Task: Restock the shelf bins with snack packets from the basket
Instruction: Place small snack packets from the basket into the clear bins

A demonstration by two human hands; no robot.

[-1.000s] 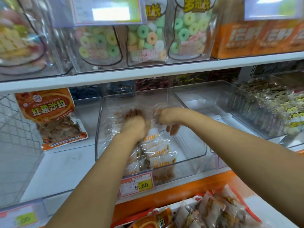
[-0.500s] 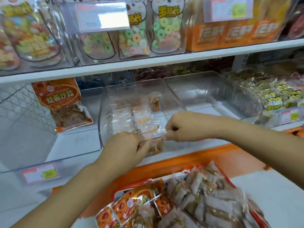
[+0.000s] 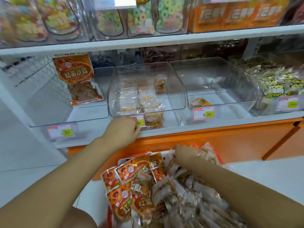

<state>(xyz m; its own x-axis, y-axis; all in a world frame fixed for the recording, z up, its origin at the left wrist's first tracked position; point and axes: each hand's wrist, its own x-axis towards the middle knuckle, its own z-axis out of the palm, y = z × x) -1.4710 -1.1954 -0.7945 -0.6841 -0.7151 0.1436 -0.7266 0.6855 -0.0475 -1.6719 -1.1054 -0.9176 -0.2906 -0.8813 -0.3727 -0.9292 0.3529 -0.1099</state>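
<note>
1. The left hand (image 3: 122,129) is at the front edge of the lower shelf (image 3: 213,126), just in front of the middle bin (image 3: 176,111). Its fingers are curled into a loose fist with nothing visible inside, and it covers part of that bin's price tag.
2. The right hand (image 3: 185,153) is down in the basket (image 3: 118,160), near its far edge. Its fingers are pushed in among the pale packets (image 3: 189,195) and hidden, so I cannot tell whether they grip anything.
3. The red-rimmed basket sits below the shelf's front edge and is heaped full. The orange packets (image 3: 126,171) lie along its left side, and the pale packets fill the rest.
4. The middle bin holds clear, orange-printed packets (image 3: 146,99) lying along its floor from back to front, with 1 more standing near its back right corner.
5. The right bin (image 3: 213,76) has 1 small packet (image 3: 199,102) at its front left corner, just behind the 8.80 tag (image 3: 204,113).
6. The left bin (image 3: 102,111) holds 1 large orange bag (image 3: 77,78) leaning near its back right corner, and a 1.00 tag (image 3: 60,131) sits at its front.
7. The upper shelf (image 3: 148,41) carries bags of ring sweets (image 3: 143,17) and, toward its right end, orange boxes (image 3: 235,14).
</note>
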